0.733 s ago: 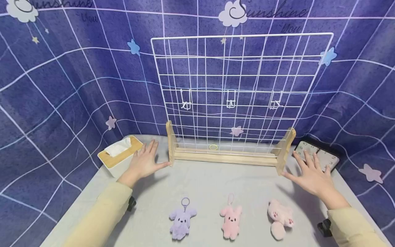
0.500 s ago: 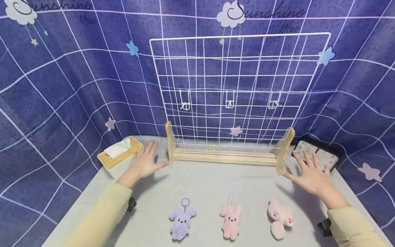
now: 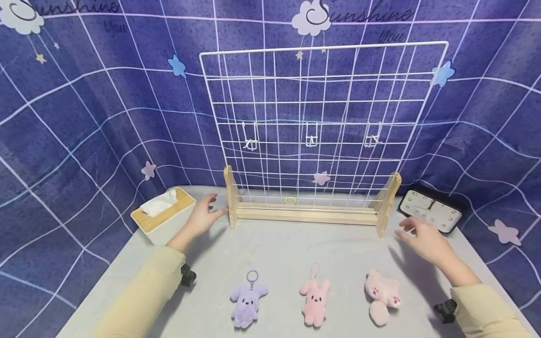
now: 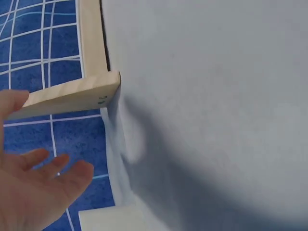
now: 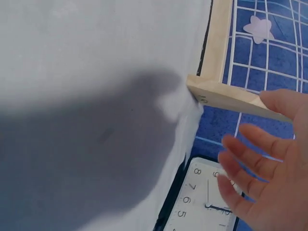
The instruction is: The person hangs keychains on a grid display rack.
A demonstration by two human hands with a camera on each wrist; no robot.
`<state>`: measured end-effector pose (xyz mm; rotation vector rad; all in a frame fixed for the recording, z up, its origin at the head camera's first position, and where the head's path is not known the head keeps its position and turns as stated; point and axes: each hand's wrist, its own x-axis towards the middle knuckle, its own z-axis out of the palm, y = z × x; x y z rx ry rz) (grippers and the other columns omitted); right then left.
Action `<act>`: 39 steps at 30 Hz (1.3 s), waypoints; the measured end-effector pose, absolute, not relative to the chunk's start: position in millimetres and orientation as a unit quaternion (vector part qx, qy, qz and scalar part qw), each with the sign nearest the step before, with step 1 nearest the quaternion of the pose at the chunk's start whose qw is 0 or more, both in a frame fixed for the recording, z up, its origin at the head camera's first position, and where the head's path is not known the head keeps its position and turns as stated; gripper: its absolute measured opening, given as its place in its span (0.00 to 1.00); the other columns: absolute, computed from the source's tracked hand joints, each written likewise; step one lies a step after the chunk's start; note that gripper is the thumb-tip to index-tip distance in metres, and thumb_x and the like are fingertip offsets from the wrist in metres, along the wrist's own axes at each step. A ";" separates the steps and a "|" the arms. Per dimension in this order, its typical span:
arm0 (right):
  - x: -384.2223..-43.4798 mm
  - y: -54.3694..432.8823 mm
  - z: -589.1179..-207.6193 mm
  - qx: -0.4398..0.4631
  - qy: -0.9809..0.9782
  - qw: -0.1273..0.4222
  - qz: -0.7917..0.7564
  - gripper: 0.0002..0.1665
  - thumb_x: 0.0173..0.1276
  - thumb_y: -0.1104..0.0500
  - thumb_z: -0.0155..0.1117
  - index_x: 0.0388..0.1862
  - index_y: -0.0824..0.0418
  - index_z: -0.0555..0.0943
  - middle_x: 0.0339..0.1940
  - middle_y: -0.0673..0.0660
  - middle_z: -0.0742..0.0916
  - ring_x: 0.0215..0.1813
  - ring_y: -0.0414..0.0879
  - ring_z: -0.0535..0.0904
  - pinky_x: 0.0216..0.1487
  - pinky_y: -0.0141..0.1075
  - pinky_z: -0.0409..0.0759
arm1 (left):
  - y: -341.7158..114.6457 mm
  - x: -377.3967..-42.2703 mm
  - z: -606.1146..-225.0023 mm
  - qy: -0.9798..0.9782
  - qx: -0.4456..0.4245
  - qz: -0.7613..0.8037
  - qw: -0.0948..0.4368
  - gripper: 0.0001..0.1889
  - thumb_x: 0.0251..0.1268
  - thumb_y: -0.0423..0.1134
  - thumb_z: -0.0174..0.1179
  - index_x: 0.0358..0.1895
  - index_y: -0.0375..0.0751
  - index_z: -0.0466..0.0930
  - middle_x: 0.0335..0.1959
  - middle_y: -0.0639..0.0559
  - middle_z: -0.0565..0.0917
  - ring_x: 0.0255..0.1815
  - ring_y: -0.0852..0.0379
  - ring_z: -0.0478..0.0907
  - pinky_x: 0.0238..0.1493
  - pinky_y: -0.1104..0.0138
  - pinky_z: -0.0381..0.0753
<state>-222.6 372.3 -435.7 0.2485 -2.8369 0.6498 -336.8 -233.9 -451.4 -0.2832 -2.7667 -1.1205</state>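
My left hand (image 3: 202, 219) hovers between the tissue box (image 3: 165, 220) and the left wooden foot (image 3: 232, 199) of a white wire grid rack (image 3: 291, 101). Its fingers are loosely bent and hold nothing; in the left wrist view the thumb overlaps the foot (image 4: 72, 96). On the other side, my right hand (image 3: 427, 241) hangs relaxed in front of the clock (image 3: 431, 209), close to the right foot (image 3: 388, 204), nothing in its fingers. Nearer to me lie three plush keychains: a purple one (image 3: 246, 305), a pink one (image 3: 315, 304) and a pale pink one (image 3: 382, 291) turned face down.
Three white hooks hang in a row on the grid: left (image 3: 251, 141), middle (image 3: 312, 140) and right (image 3: 372, 140). A small yellow-green ring (image 3: 290, 201) shows behind the rack's base. A blue patterned curtain (image 3: 105, 94) surrounds the pale tabletop (image 3: 291, 249).
Both hands' spread fingers have bent and drawn together. The right fingers no longer overlap the clock face in the head view. Rack and plush toys keep their places; the head view has shifted slightly.
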 end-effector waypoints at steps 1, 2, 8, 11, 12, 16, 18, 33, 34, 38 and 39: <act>-222.6 373.3 -435.9 0.087 -0.964 0.106 0.229 0.17 0.72 0.55 0.65 0.47 0.69 0.82 0.39 0.64 0.87 0.40 0.59 0.83 0.41 0.53 0.82 | -233.2 -337.8 -452.0 -0.914 -0.082 -0.392 0.067 0.36 0.72 0.42 0.63 0.74 0.23 0.60 0.66 0.23 0.71 0.63 0.27 0.72 0.65 0.43 0.75; -222.5 374.0 -435.8 0.089 -0.963 0.101 0.235 0.13 0.72 0.57 0.66 0.44 0.67 0.83 0.36 0.60 0.87 0.37 0.55 0.83 0.38 0.49 0.82 | -232.1 -338.9 -452.5 -0.907 -0.073 -0.410 0.063 0.35 0.72 0.41 0.63 0.73 0.24 0.60 0.65 0.24 0.72 0.62 0.27 0.74 0.63 0.44 0.77; -218.7 372.1 -435.5 0.100 -0.957 0.074 0.261 0.08 0.70 0.59 0.67 0.43 0.63 0.86 0.34 0.53 0.88 0.35 0.46 0.82 0.37 0.40 0.79 | -223.6 -341.6 -450.1 -0.870 -0.055 -0.489 0.046 0.32 0.73 0.39 0.62 0.73 0.26 0.63 0.65 0.27 0.75 0.62 0.30 0.75 0.59 0.46 0.81; -217.4 369.7 -435.6 0.123 -0.950 0.065 0.280 0.08 0.69 0.62 0.68 0.44 0.64 0.86 0.35 0.53 0.88 0.36 0.44 0.81 0.38 0.39 0.80 | -219.1 -343.1 -448.8 -0.834 -0.045 -0.549 0.031 0.32 0.75 0.37 0.61 0.74 0.26 0.62 0.68 0.28 0.72 0.64 0.32 0.74 0.63 0.46 0.78; -217.2 369.1 -435.9 0.129 -0.948 0.062 0.285 0.08 0.68 0.62 0.68 0.44 0.64 0.87 0.35 0.52 0.88 0.36 0.43 0.80 0.39 0.38 0.80 | -217.5 -344.0 -448.7 -0.824 -0.042 -0.565 0.026 0.32 0.75 0.37 0.60 0.75 0.27 0.61 0.69 0.28 0.71 0.65 0.32 0.73 0.65 0.46 0.76; -215.8 367.0 -438.7 0.149 -0.939 0.055 0.304 0.07 0.67 0.64 0.69 0.43 0.64 0.87 0.35 0.50 0.88 0.36 0.38 0.80 0.40 0.35 0.82 | -211.5 -346.1 -447.5 -0.798 -0.036 -0.602 0.014 0.33 0.76 0.36 0.59 0.77 0.28 0.59 0.72 0.29 0.68 0.69 0.33 0.69 0.69 0.47 0.73; -214.2 365.6 -440.6 0.152 -0.937 0.055 0.309 0.06 0.67 0.65 0.70 0.42 0.62 0.87 0.34 0.49 0.88 0.36 0.36 0.80 0.40 0.34 0.82 | -208.9 -346.9 -448.0 -0.789 -0.040 -0.613 0.010 0.34 0.75 0.35 0.60 0.77 0.28 0.57 0.72 0.28 0.67 0.70 0.33 0.68 0.69 0.47 0.72; -204.5 359.3 -451.9 0.175 -0.924 -0.004 0.340 0.05 0.67 0.63 0.70 0.41 0.62 0.86 0.33 0.48 0.87 0.37 0.39 0.80 0.41 0.35 0.82 | -190.2 -359.2 -463.6 -0.787 -0.036 -0.616 -0.004 0.33 0.76 0.35 0.58 0.78 0.29 0.56 0.72 0.29 0.67 0.68 0.37 0.69 0.68 0.54 0.75; -205.9 358.2 -452.7 0.180 -0.922 -0.013 0.343 0.05 0.67 0.63 0.70 0.41 0.62 0.86 0.33 0.49 0.87 0.37 0.39 0.80 0.42 0.35 0.82 | -190.5 -359.4 -463.2 -0.786 -0.035 -0.617 -0.002 0.33 0.76 0.35 0.57 0.78 0.29 0.56 0.71 0.29 0.67 0.68 0.37 0.69 0.67 0.55 0.76; -210.5 353.4 -455.1 0.202 -0.911 -0.052 0.356 0.07 0.67 0.63 0.70 0.42 0.64 0.87 0.36 0.52 0.89 0.39 0.39 0.80 0.45 0.35 0.82 | -192.1 -361.6 -459.5 -0.786 -0.038 -0.618 0.001 0.32 0.77 0.35 0.56 0.77 0.29 0.57 0.70 0.30 0.67 0.68 0.39 0.68 0.62 0.64 0.79; -210.2 352.6 -455.4 0.204 -0.908 -0.063 0.362 0.07 0.67 0.64 0.71 0.42 0.64 0.87 0.36 0.52 0.88 0.38 0.39 0.80 0.44 0.34 0.82 | -191.5 -362.6 -458.5 -0.786 -0.039 -0.617 -0.002 0.32 0.77 0.35 0.56 0.78 0.29 0.57 0.70 0.29 0.67 0.67 0.40 0.68 0.60 0.67 0.79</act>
